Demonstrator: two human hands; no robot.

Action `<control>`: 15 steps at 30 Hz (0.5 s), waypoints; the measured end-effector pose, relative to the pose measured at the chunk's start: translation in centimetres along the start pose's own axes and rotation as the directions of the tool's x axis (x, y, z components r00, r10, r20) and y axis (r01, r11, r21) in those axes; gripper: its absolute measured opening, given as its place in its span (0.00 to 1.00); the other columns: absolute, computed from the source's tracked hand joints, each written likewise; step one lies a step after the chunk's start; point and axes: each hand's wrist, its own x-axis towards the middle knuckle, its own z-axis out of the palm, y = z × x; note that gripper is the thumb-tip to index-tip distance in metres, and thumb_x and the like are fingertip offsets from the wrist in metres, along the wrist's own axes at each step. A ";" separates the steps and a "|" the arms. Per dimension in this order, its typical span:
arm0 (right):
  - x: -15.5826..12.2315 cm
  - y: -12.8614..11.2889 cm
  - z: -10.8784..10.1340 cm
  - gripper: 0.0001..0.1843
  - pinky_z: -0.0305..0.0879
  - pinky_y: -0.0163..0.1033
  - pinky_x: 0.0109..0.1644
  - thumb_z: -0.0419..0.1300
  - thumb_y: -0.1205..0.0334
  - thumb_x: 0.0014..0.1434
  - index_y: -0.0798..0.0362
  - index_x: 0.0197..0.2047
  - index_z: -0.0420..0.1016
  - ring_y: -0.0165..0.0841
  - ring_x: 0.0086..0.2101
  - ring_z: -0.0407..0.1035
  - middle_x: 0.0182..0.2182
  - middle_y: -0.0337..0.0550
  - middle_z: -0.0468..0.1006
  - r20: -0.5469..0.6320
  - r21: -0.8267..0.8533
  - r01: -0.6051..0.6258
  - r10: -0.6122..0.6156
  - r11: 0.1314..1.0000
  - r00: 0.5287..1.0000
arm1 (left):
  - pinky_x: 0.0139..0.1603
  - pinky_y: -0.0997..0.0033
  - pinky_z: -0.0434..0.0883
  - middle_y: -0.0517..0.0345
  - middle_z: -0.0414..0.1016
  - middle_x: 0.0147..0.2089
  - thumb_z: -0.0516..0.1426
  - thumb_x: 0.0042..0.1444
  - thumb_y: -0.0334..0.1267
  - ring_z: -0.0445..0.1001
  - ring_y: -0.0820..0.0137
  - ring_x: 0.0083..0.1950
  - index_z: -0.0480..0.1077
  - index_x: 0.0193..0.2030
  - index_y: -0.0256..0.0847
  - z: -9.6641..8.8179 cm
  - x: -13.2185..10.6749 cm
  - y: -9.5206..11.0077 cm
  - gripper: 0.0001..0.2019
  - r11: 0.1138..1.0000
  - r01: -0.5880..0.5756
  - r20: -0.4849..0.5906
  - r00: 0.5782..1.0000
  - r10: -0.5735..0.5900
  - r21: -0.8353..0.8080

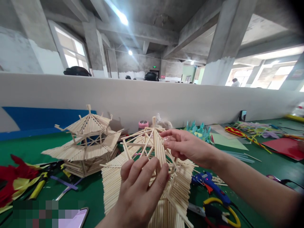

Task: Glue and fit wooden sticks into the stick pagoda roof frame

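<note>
A half-built pavilion model of thin wooden sticks (142,152) stands on the green table in front of me. My left hand (140,186) rests on its near roof panel, fingers curled and pressed against the sticks. My right hand (187,147) reaches in from the right, with thumb and fingers pinched on the upper roof frame near the top post. A finished stick pavilion (87,142) stands to the left, behind it.
A blue glue gun (209,183) and yellow-handled scissors (218,212) lie at the right. Red and yellow paper scraps (19,180) and pliers lie left. A phone (73,218) lies near the front edge. Coloured paper sheets (285,145) lie far right. A white partition (152,98) backs the table.
</note>
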 end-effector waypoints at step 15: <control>0.1 0.0 -0.1 0.11 0.45 0.25 0.16 0.54 0.67 0.54 0.53 0.42 0.62 0.19 0.16 0.52 0.19 0.30 0.58 0.088 0.020 -0.034 0.032 0.999 0.996 | 0.41 0.60 0.59 0.52 0.71 0.38 0.56 0.50 0.32 0.65 0.62 0.42 0.70 0.40 0.41 -0.3 0.5 -0.1 0.09 0.999 0.032 0.020 0.999 -0.031 -0.043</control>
